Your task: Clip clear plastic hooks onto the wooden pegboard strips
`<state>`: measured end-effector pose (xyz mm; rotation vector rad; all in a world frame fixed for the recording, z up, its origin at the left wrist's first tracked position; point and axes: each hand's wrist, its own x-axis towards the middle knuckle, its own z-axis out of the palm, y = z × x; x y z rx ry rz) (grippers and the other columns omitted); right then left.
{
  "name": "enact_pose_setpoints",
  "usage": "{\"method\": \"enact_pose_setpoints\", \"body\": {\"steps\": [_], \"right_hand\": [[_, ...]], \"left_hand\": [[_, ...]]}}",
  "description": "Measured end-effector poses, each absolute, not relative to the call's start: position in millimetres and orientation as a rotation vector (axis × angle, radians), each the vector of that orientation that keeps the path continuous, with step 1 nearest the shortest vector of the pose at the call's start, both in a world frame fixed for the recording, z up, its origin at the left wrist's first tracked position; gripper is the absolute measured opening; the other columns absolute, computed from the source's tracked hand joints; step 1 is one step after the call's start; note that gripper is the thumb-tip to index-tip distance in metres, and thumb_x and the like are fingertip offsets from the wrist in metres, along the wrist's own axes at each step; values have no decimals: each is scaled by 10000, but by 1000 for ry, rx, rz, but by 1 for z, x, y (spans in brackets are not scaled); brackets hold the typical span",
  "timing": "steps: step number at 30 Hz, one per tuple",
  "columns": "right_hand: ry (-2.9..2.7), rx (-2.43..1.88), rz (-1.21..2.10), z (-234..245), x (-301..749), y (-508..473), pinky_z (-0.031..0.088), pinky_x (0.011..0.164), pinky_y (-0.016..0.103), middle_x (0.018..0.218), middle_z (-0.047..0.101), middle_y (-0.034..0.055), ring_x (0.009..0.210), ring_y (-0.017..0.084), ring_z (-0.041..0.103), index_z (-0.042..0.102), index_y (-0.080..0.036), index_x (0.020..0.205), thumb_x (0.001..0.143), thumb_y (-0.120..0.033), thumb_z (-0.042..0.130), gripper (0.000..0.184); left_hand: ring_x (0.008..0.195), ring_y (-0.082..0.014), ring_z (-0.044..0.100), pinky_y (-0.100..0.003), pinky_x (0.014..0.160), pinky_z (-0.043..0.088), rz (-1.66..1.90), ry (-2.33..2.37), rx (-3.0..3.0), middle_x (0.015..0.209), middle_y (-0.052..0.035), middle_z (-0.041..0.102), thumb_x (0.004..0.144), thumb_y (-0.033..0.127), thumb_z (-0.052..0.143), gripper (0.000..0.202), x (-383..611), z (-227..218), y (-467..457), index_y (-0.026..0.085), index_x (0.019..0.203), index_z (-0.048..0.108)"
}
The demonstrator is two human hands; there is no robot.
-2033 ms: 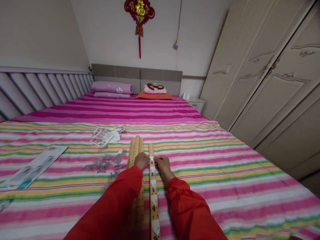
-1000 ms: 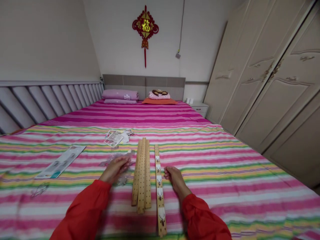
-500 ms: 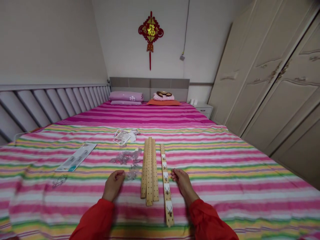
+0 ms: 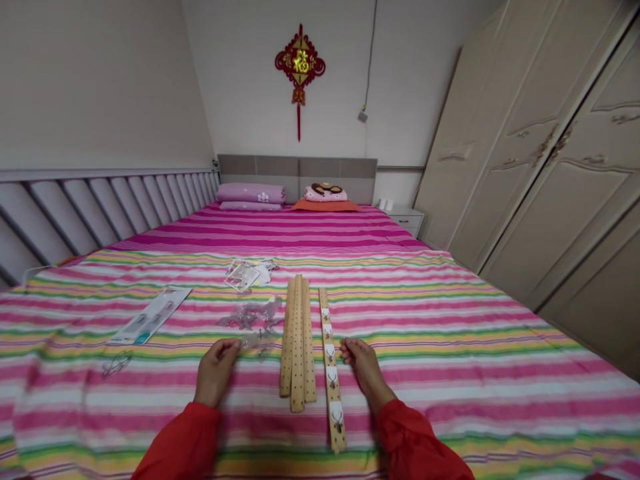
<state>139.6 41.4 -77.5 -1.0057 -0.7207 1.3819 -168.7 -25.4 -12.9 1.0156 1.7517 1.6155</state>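
My left hand (image 4: 215,372) rests on the striped bedsheet (image 4: 430,373), its fingertips close to a small clear plastic piece (image 4: 257,341); it holds nothing. My right hand (image 4: 363,369) lies with its fingertips at the right edge of a narrow wooden strip with white hooks (image 4: 330,370), and it grips nothing. Left of that strip lie several long perforated wooden boards (image 4: 297,343), stacked side by side between my hands. Above my left hand is a heap of clear plastic hooks (image 4: 250,313).
Farther back lie a clear packet with papers (image 4: 243,276), and to the left a white printed card (image 4: 150,315) and a small clear hook (image 4: 117,364). A padded headboard, pillows, a side panel on the left and a cream wardrobe on the right surround the bed.
Both hands have left the hook strip's top end, drawn back toward me and apart. My left hand has shifted to the heap's lower edge. The view has tilted upward.
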Motion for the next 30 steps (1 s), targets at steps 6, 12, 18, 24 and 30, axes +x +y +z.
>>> {"method": "enact_pose_setpoints", "body": {"steps": [6,12,18,24,30], "right_hand": [[-677,-990,1417,-74,141,42,365,407,216,522,620,16,437,101,515,660,-133,609,537,-362,808,281],[-662,-1009,1459,-66,140,41,329,377,190,518,621,8,397,79,492,647,-133,614,536,-368,796,289],[-809,-945,1502,-40,122,21,302,366,178,534,626,3,383,69,472,658,-137,636,598,-381,775,273],[-977,-827,1561,-2,106,3,309,378,176,615,650,2,405,59,468,727,-156,757,625,-379,778,264],[-1177,-809,1508,25,102,-7,378,463,199,617,643,-2,482,85,493,757,-184,862,647,-387,767,296]], "left_hand": [[647,-87,614,-134,519,442,1684,1465,535,699,13,675,605,244,780,230,-158,10,-29,157,782,663],[592,-71,662,-120,511,508,1568,1141,287,683,13,686,765,-6,600,154,-119,32,-32,145,777,629],[578,-66,657,-125,507,528,1411,882,70,711,-6,660,877,29,452,190,-85,42,-34,143,848,601],[490,-32,589,-87,451,477,1211,655,-123,687,-2,596,936,83,310,320,-58,47,-40,169,1117,558],[498,-32,594,-80,467,477,1070,629,-218,661,-7,581,939,91,326,273,-38,44,-42,137,1082,554]]}}
